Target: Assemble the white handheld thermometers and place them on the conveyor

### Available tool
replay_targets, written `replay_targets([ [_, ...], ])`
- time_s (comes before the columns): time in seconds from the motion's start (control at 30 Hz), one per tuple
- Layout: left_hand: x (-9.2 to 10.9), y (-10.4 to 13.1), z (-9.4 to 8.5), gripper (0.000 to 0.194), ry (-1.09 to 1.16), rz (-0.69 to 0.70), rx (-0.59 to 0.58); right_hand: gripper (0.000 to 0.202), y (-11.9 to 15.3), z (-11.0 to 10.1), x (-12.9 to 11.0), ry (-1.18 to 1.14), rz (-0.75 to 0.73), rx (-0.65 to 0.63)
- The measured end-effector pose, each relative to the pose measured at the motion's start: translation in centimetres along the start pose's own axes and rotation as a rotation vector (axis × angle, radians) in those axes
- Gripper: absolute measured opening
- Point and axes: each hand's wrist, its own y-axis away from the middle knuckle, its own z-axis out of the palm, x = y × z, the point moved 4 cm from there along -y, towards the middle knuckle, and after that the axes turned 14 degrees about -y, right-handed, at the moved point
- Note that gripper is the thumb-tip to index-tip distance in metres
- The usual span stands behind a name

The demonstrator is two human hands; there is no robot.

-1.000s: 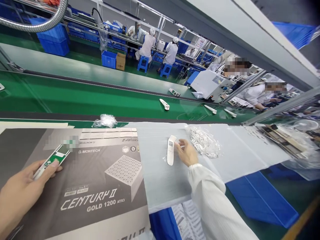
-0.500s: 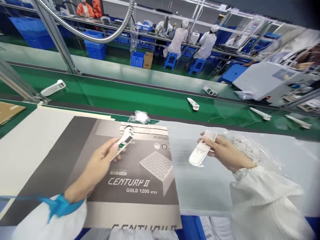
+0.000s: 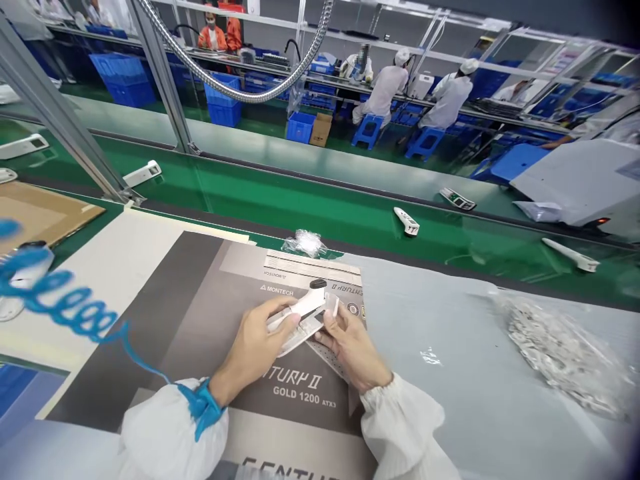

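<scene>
My left hand [image 3: 256, 341] is closed around a white handheld device [image 3: 311, 300] that has a black round end. My right hand [image 3: 353, 345] pinches a white plastic cover [image 3: 301, 335], the long shell that sits under and against the device. The two parts lie at a slight angle, with a gap showing between them near the right fingers. Both hands are close together above a flat printed cardboard sheet [image 3: 210, 320]. Fingers hide part of each piece, and the device's inside faces away from view.
A clear bag of small pale parts [image 3: 555, 353] lies at the right. Crumpled clear plastic [image 3: 306, 243] rests by the sheet's far edge. White devices, such as one white unit [image 3: 407, 221], lie on the green belt [image 3: 280, 200]. A coiled blue cord [image 3: 75, 300] runs to my left wrist.
My hands have come together; the right hand brought the white cover leftward to the device in the left. The device was turned, and the view has shifted left.
</scene>
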Motion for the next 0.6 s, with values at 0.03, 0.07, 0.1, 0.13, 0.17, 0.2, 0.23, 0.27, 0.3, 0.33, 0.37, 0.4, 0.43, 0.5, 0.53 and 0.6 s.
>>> replay_targets([
  [0.03,0.1,0.1,-0.3,0.026,-0.032,-0.002,0.007,0.043,0.0,0.0,0.1,-0.001,-0.012,0.000],
  [0.07,0.2,0.1,-0.4,0.026,-0.072,0.005,0.004,0.043,-0.1,0.1,0.2,0.002,-0.022,-0.008],
  [0.1,0.3,0.2,-0.4,0.026,-0.116,0.021,-0.003,0.043,-0.1,0.2,0.4,0.010,-0.030,-0.020],
  [0.13,0.4,0.2,-0.4,0.026,-0.156,0.040,-0.008,0.043,-0.1,0.3,0.5,0.026,-0.039,-0.032],
  [0.17,0.4,0.2,-0.3,0.026,-0.188,0.058,-0.008,0.043,-0.1,0.4,0.6,0.047,-0.052,-0.039],
  [0.2,0.4,0.2,-0.2,0.026,-0.206,0.075,-0.005,0.043,-0.1,0.4,0.7,0.073,-0.069,-0.040],
  [0.23,0.3,0.2,-0.1,0.026,-0.212,0.093,-0.001,0.044,-0.1,0.5,0.7,0.099,-0.088,-0.041],
  [0.27,0.2,0.2,0.2,0.027,-0.209,0.119,0.005,0.045,0.0,0.7,0.7,0.124,-0.116,-0.042],
  [0.3,0.2,0.3,0.5,0.029,-0.207,0.156,0.011,0.046,0.0,0.8,0.6,0.144,-0.145,-0.042],
  [0.33,0.2,0.5,0.8,0.031,-0.215,0.200,0.020,0.045,0.0,1.0,0.5,0.148,-0.171,-0.033],
  [0.37,0.3,0.7,1.3,0.035,-0.241,0.244,0.028,0.044,-0.1,1.2,0.4,0.125,-0.183,-0.010],
  [0.4,0.3,1.0,1.8,0.038,-0.293,0.279,0.028,0.044,-0.2,1.4,0.4,0.072,-0.174,0.022],
  [0.43,0.3,1.3,2.5,0.042,-0.369,0.304,0.016,0.047,-0.5,1.6,0.4,-0.006,-0.149,0.061],
  [0.5,0.1,1.8,3.6,0.048,-0.555,0.324,-0.041,0.053,-1.0,2.1,0.6,-0.183,-0.081,0.124],
  [0.53,-0.1,2.0,4.0,0.050,-0.638,0.330,-0.079,0.053,-1.3,2.4,0.7,-0.252,-0.056,0.133],
  [0.6,-0.6,2.1,3.8,0.051,-0.750,0.362,-0.136,0.047,-1.6,3.1,0.8,-0.346,-0.034,0.117],
])
